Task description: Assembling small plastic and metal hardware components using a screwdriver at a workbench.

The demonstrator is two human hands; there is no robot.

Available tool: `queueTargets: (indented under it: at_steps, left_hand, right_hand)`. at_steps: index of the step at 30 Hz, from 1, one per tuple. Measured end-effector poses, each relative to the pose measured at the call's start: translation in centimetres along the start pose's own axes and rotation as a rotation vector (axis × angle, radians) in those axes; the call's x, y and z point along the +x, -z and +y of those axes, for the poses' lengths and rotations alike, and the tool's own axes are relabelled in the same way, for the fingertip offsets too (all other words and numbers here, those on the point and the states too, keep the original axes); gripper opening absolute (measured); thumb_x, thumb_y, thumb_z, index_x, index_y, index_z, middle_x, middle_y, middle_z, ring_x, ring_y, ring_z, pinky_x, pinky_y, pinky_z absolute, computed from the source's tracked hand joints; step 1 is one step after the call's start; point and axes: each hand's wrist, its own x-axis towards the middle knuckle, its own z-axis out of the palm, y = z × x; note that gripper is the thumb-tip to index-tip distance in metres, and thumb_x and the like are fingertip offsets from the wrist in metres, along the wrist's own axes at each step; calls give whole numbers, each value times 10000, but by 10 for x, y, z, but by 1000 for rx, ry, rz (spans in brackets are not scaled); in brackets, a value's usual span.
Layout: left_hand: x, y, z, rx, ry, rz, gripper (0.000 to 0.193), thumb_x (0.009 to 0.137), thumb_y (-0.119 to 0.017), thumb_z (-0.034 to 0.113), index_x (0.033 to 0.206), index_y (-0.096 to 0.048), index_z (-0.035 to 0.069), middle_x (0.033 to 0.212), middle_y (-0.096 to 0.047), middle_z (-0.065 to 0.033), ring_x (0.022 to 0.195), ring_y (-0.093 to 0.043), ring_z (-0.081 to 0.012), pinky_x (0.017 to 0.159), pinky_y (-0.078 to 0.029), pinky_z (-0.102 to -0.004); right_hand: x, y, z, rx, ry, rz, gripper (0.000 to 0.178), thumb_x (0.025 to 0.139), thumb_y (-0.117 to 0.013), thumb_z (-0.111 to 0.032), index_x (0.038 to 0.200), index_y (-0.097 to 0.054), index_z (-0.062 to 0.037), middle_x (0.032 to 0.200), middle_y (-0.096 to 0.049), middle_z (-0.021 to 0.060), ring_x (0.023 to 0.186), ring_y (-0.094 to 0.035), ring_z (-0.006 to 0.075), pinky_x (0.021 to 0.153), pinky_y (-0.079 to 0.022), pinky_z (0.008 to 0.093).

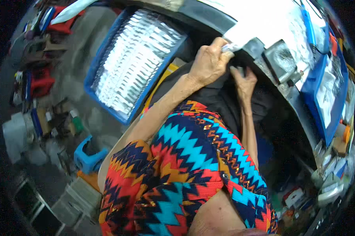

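Observation:
My left hand [211, 63] is raised at the front edge of the worktable, its fingers closed in a pinch. A small whitish piece [229, 47] shows at the fingertips, too blurred to name. Lower and to the right, my right hand [245, 82] is just below the table edge, over the dark cloth [220, 92] on my lap. Its thumb and fingers are curled toward each other around a small greyish spot that I cannot make out. Left of my left arm stands a blue crate [132, 108] filled with rows of shiny silvery pieces.
A dark metal block-like fixture [280, 59] sits on the brightly lit table by its edge. Further right is a blue tray [321, 112] with pale contents. A light-blue plastic stool [89, 155] and assorted boxes stand on the floor at the left. Clutter lies at lower right.

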Motion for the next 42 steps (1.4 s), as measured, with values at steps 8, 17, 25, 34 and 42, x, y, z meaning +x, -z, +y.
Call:
queueTargets:
  at_steps: [8, 17, 25, 34, 42]
  left_hand:
    - [-24, 44, 0, 64, 115, 39, 181, 854, -540, 175, 920, -521, 7, 606, -543, -105, 560, -565, -172, 523, -432, -303]
    - [-52, 145, -35, 342, 377, 315, 262, 860, -479, 251, 930, -583, 21, 683, -597, -68, 607, -546, -122, 563, -438, -249]
    - [-98, 256, -98, 34, 449, 778, 168, 775, -605, 149, 707, -609, -5, 587, -512, 24, 518, -407, -58, 478, -318, -240]
    - [-123, 284, -105, 141, 579, 1199, 133, 734, -581, 64, 735, -564, -68, 616, -564, -82, 459, -508, -133, 416, -417, -260]
    - [-155, 295, -130, -979, 645, 1344, 77, 736, -412, -62, 780, -430, -122, 743, -491, -238, 620, -520, -333, 583, -459, -452]
  right_hand:
    - [49, 29, 111, 6, -267, 253, 375, 819, -583, -180, 1076, -560, 92, 1128, -567, 183, 1023, -545, 272, 922, -391, 341]
    - [53, 46, 146, 347, -381, 306, 349, 862, -531, -159, 1124, -541, 71, 1129, -562, 131, 996, -543, 237, 911, -399, 328]
    - [40, 54, 114, 322, -431, 305, 349, 861, -532, -158, 1124, -541, 71, 1124, -564, 131, 990, -544, 235, 905, -401, 327]
    - [36, 49, 103, 315, -449, 285, 350, 859, -533, -158, 1124, -540, 71, 1118, -566, 130, 983, -545, 233, 899, -404, 326]
    - [34, 47, 96, 304, -457, 260, 350, 858, -534, -157, 1124, -540, 70, 1113, -567, 129, 976, -547, 232, 893, -406, 326]
